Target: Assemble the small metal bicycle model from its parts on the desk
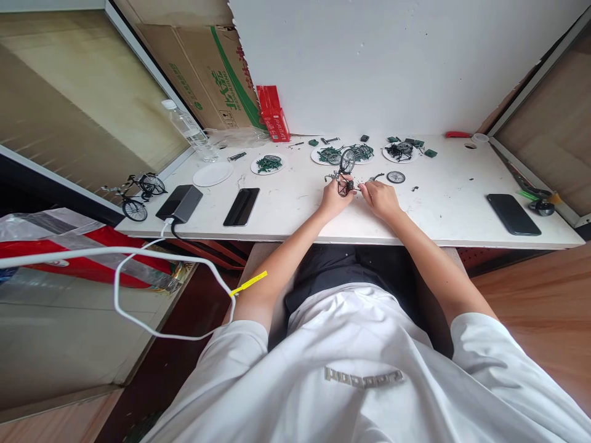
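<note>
My left hand (335,200) is closed on a partly built black miniature bicycle (343,183), held above the table with one spoked wheel (348,161) pointing up. Close on its right, my right hand (379,197) pinches a small thin item at the bicycle's side, too small to make out. A loose wheel (396,177) lies flat on the table, right of a small dark part (377,176). Behind the hands, white plates (315,157) hold green and black miniature parts. A finished-looking black miniature bicycle (135,210) stands at the far left.
A dark box (180,203) with a white cable and a phone (241,207) lie left, near an empty plate (213,174) and a bottle (187,127). Behind stands a red box (273,114). Another phone (513,214) and a dark round object (542,207) lie right.
</note>
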A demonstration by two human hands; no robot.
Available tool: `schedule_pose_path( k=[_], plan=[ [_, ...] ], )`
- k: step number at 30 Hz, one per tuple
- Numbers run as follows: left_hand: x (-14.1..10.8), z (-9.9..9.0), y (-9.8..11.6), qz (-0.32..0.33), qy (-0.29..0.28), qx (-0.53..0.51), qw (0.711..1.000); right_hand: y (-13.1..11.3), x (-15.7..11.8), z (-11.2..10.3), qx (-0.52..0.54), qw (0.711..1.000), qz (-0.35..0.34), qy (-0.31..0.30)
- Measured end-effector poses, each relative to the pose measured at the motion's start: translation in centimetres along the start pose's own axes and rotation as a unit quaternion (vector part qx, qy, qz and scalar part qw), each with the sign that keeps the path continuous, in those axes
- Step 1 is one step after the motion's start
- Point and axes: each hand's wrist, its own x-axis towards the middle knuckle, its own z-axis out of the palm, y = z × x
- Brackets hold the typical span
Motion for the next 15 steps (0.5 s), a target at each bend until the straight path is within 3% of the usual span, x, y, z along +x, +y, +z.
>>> schedule_pose_path(
  k=[4, 8, 15],
  plan=[
    [0.02, 0.00, -0.05, 0.009, 0.010, 0.010, 1.000, 0.08, -0.20, 0.08, 0.068, 0.998, 0.007, 0.009],
    [0.21, -0.16, -0.37, -0.002, 0.011, -0.003, 1.000, 0.38, -0.32, 0.52, 0.126, 0.992, -0.028, 0.011],
    [0.25, -0.24, -0.75, 0.001, 0.014, 0.010, 1.000, 0.40, -0.18, 0.73, 0.096, 0.995, -0.026, -0.012]
  ],
)
